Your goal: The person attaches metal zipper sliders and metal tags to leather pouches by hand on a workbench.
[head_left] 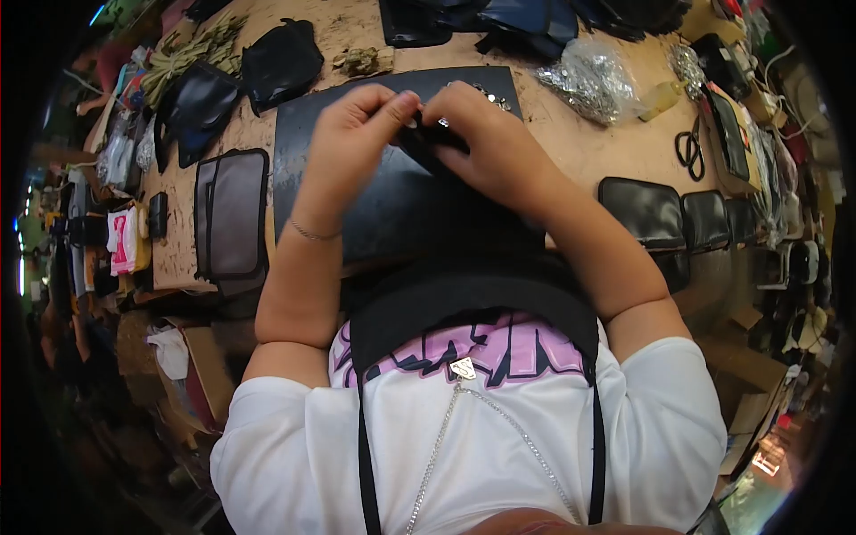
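At twelve o'clock, left hand: pinched narrow, contents unclear
Right hand: around black material
Black material: apparently fingertip work, likely needing steadiness

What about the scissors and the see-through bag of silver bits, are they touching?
Apart. The head view shows bare tan tabletop between the black scissors and the bag of silver bits.
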`<state>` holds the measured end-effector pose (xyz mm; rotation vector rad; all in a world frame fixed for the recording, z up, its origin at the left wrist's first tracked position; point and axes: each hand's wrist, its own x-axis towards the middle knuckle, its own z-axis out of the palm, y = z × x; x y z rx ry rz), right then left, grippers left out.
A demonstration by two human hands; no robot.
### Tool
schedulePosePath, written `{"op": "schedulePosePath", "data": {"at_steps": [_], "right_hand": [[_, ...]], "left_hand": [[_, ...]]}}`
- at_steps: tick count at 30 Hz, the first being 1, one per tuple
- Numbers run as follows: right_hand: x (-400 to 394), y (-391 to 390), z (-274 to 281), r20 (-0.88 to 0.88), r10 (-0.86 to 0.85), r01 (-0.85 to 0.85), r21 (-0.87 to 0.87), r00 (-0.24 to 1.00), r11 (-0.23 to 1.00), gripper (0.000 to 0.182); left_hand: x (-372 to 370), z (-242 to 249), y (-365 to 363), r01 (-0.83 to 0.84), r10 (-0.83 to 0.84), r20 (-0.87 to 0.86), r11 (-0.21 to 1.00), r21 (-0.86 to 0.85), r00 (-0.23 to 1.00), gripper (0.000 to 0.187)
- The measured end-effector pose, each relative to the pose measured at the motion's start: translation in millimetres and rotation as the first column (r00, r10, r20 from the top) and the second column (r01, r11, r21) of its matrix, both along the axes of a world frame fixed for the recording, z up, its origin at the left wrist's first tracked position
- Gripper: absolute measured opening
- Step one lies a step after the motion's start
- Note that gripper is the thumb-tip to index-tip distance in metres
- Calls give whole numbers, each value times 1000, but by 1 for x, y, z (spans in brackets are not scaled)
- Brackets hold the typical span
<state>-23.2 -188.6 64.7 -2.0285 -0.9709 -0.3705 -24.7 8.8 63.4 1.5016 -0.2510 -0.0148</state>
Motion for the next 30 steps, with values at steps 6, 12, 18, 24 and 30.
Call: {"op": "schedulePosePath", "data": {"at_steps": [6,12,18,24,30], "right_hand": [[3,-13,-13,655,141,-46,-160,742,986,19],[-11,-26,-21,376,377,-302,-244,847,921,19],[15,-32,-2,-350,442,-463,26,826,886,100],[57,-36,17,-491,310,-402,-92,814,911,67],[78,-84,79,-165,74,-72,16,984,997,44]], "left_hand": [[-10,-19,-2,-6,0,-238,1000,-26,971,25],[15,-21,48,-374,366,-98,843,-386,926,24],[13,-19,24,359,-361,67,856,-373,930,26],[45,-8,20,333,-319,97,917,-221,943,24],[128,-83,129,-688,162,668,188,701,726,47]]}}
